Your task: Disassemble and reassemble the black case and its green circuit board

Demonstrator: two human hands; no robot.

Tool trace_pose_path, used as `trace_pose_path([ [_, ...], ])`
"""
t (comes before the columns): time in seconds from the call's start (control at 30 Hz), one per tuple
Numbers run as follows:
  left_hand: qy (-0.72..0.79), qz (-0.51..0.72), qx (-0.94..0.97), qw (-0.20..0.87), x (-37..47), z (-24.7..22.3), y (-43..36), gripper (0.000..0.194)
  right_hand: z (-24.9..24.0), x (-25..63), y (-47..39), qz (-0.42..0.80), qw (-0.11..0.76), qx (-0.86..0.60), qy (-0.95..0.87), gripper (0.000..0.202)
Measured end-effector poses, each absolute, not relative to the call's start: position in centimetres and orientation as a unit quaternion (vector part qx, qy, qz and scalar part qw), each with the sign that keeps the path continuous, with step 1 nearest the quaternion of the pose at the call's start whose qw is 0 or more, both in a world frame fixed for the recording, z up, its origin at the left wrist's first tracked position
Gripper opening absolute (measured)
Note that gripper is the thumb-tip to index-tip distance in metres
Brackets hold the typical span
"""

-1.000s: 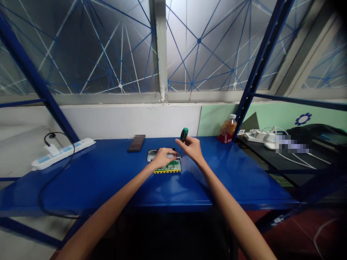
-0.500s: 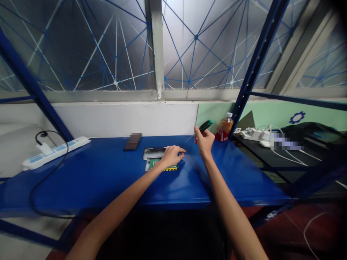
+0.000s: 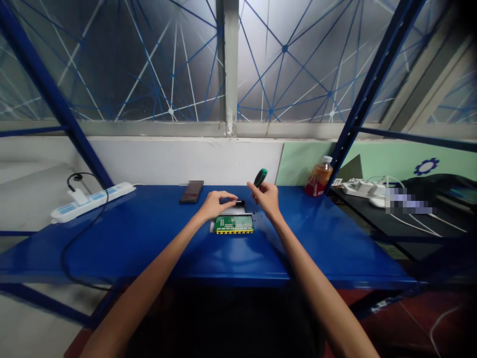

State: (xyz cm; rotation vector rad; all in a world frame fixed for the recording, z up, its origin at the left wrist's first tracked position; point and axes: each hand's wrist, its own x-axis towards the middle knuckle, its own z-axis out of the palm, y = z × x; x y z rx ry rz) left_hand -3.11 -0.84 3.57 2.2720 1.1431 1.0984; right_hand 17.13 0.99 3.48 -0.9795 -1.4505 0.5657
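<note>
My right hand point(image 3: 265, 198) grips a screwdriver point(image 3: 261, 177) with a green and black handle. Its thin shaft points down toward the desk, just right of a grey metal cover point(image 3: 235, 211). At the cover's far edge, the thumb and fingertips of my left hand point(image 3: 214, 205) pinch together on the rim, partly hiding it. In front of the cover lies a green circuit board point(image 3: 234, 223) with a row of yellow ports along its near side. Several tiny dark screws point(image 3: 255, 214) are scattered to the right of the board.
All this rests on a blue desk point(image 3: 149, 248). A dark phone point(image 3: 192, 192) lies behind on the left. A white power strip point(image 3: 95, 201) with a black cable is farther left. Toward the back right stands a drink bottle point(image 3: 319, 177), beside a blue rack post point(image 3: 357, 117).
My left hand has moved from above the circuit board to the cover's far edge, uncovering the board. My right hand has brought the screwdriver left and turned it more upright. The view has shifted slightly.
</note>
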Motion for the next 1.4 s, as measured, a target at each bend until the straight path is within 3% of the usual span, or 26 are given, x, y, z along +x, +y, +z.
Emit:
trace_pose_path([
  [0.37,0.419,0.375,0.783,0.268,-7.6,2.0,-1.9,0.018,3.9,9.1,-0.3,0.232,0.496,-0.385,-0.743,0.044],
  [0.8,0.429,0.364,0.801,0.204,-7.4,1.6,-1.9,0.013,3.2,10.2,-0.4,0.245,0.489,-0.367,-0.753,0.044],
  [1.4,0.433,0.359,0.794,0.232,-7.4,1.7,-2.1,0.013,3.0,10.2,-0.5,0.236,0.468,-0.368,-0.768,0.041],
])
